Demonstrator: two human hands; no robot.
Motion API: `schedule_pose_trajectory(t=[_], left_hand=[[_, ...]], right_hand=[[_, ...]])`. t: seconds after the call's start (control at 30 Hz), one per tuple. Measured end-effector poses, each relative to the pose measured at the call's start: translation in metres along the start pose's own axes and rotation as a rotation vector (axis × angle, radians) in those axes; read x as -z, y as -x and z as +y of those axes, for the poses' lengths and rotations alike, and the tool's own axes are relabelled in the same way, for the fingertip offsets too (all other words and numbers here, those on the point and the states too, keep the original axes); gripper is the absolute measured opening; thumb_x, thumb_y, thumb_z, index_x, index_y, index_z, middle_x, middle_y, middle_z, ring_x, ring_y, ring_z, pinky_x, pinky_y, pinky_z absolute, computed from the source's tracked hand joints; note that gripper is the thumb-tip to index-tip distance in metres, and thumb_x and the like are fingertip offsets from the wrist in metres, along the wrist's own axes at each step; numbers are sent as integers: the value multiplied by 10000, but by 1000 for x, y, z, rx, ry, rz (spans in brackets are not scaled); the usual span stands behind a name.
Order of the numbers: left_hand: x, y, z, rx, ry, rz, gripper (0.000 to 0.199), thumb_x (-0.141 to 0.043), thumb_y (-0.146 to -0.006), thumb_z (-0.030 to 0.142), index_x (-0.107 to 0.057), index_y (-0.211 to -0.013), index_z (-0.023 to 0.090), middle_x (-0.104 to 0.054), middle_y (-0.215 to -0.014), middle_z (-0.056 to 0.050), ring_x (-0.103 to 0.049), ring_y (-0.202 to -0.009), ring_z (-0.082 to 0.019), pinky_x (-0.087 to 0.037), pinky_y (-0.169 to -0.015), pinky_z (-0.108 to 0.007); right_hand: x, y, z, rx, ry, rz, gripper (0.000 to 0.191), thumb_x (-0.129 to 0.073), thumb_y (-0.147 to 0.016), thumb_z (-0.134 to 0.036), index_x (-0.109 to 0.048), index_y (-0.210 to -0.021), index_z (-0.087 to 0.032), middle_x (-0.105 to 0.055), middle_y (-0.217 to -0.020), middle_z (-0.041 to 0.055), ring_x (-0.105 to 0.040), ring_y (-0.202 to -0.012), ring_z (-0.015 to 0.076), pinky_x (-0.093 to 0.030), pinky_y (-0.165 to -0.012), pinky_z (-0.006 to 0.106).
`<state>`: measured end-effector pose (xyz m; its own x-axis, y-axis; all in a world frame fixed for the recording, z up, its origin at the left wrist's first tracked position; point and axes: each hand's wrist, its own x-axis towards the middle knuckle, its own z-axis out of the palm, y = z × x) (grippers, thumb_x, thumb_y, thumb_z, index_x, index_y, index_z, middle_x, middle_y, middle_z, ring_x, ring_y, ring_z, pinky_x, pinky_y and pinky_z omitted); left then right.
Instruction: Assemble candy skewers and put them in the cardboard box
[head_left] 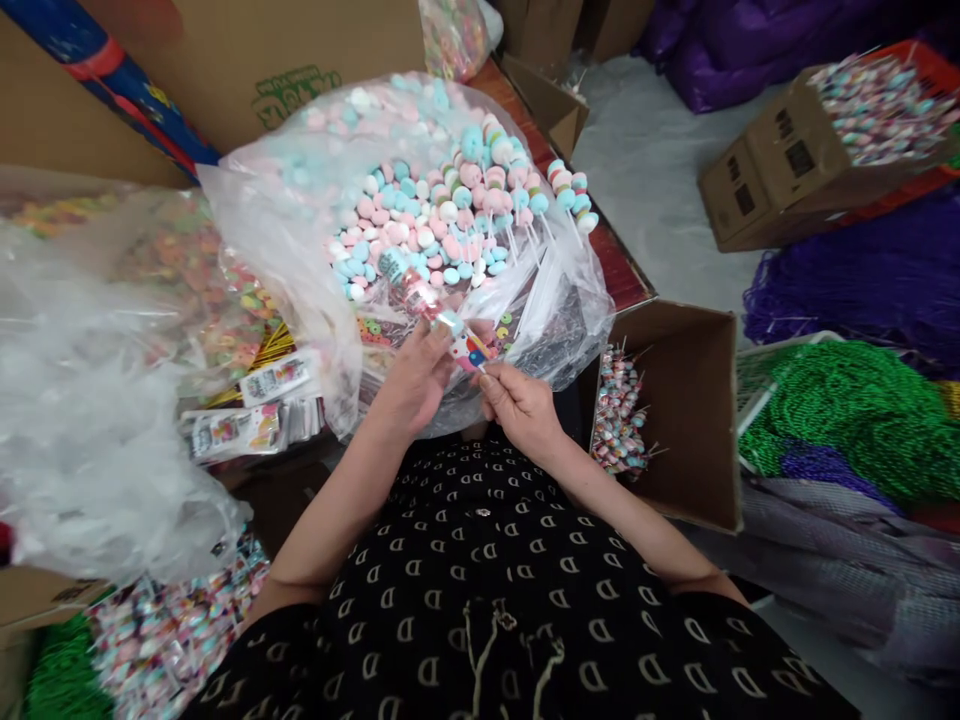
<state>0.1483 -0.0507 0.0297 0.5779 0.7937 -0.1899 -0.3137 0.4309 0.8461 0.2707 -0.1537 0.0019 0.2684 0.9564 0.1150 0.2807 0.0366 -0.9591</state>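
My left hand (pixel 421 378) is closed around the lower part of a candy skewer in a printed clear wrapper (pixel 421 298). Pink, white and pale blue colours show through the wrapper, which slants up and left. At its lower end, my right hand (pixel 519 402) pinches the thin white stick between thumb and fingertips. Just beyond my hands, loose pastel candies (pixel 397 225) lie in a large clear plastic bag (pixel 330 340). Several unwrapped candy skewers (pixel 495 180) rest on the right side of that bag, beside a bunch of white sticks (pixel 536 290).
Printed wrappers (pixel 240 430) are stacked at the left, near a bag of ring candies (pixel 180 250). An open carton (pixel 690 420) at my right holds wrapped skewers (pixel 622 410). Another full carton (pixel 757 190) stands farther right, near green bead strands (pixel 862 420).
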Motion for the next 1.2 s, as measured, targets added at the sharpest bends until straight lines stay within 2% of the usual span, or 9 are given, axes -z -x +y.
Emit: schedule_pose_trajectory(t=[0.2,0.43,0.6,0.7,0.8,0.9,1.0,1.1,1.2], left_hand=[[-13,-1,3,55,164,-44,376,-860,-820,311,-695,-1147,229,-540,-571,65,-699,-745,-172,-574,-727,-293],[-14,5,0,127,179,-53,199,-798,-895,321,-716,-986,163,-467,-507,85,-603,-632,-112,-585,-867,-293],[-2,2,6,171,102,-86,266,-765,-916,386,-690,-777,172,-407,-486,66,-594,-636,-136,-558,-722,-274],[7,3,12,163,67,-179,387,-795,-878,457,-616,-672,184,-389,-497,62,-565,-607,-126,-526,-674,-261],[9,10,10,206,66,-339,393,-786,-871,511,-617,-711,195,-339,-481,92,-472,-495,-96,-546,-724,-294],[2,21,0,323,99,-548,434,-749,-887,541,-554,-691,205,-329,-492,105,-440,-451,-82,-577,-824,-365],[0,26,-9,330,64,-600,466,-744,-868,576,-513,-701,208,-360,-522,103,-431,-448,-75,-578,-769,-357],[8,23,-9,180,-224,-419,390,-671,-910,588,-622,-885,202,-514,-597,52,-498,-509,-112,-559,-721,-348],[20,15,-5,-79,-676,-152,441,-604,-952,558,-665,-1194,195,-684,-811,-55,-656,-737,-218,-554,-790,-388]], right_hand=[[-2,1,-1,32,2,-27,391,-455,-1059,-533,-670,-908,-245,-574,-560,-36,-542,-505,138,-488,-602,283],[-12,1,2,100,-49,-33,388,-471,-1069,-463,-599,-786,-231,-570,-537,-47,-518,-467,114,-485,-565,252],[-5,-7,1,77,-19,-166,409,-501,-1052,-482,-635,-769,-219,-583,-532,-43,-526,-461,109,-484,-564,247],[16,-21,-4,48,-32,-264,383,-605,-994,-525,-709,-802,-210,-640,-599,-29,-577,-523,115,-510,-600,252],[33,-35,-12,-45,-204,-150,353,-695,-929,-560,-767,-1032,-229,-756,-814,15,-700,-741,154,-579,-737,287],[34,-42,-22,-129,-490,-236,544,-792,-820,-613,-721,-1230,-261,-791,-1109,72,-748,-1008,220,-617,-862,355],[20,-44,-29,-277,-665,-419,611,-806,-774,-656,-701,-1211,-241,-799,-1023,80,-760,-767,222,-625,-619,336],[-3,-45,-28,-250,-628,-187,477,-827,-779,-605,-701,-1074,-252,-776,-848,14,-660,-541,150,-563,-488,275],[-20,-49,-24,-65,-441,203,383,-881,-743,-531,-702,-942,-257,-776,-853,-2,-716,-726,166,-629,-718,304]])
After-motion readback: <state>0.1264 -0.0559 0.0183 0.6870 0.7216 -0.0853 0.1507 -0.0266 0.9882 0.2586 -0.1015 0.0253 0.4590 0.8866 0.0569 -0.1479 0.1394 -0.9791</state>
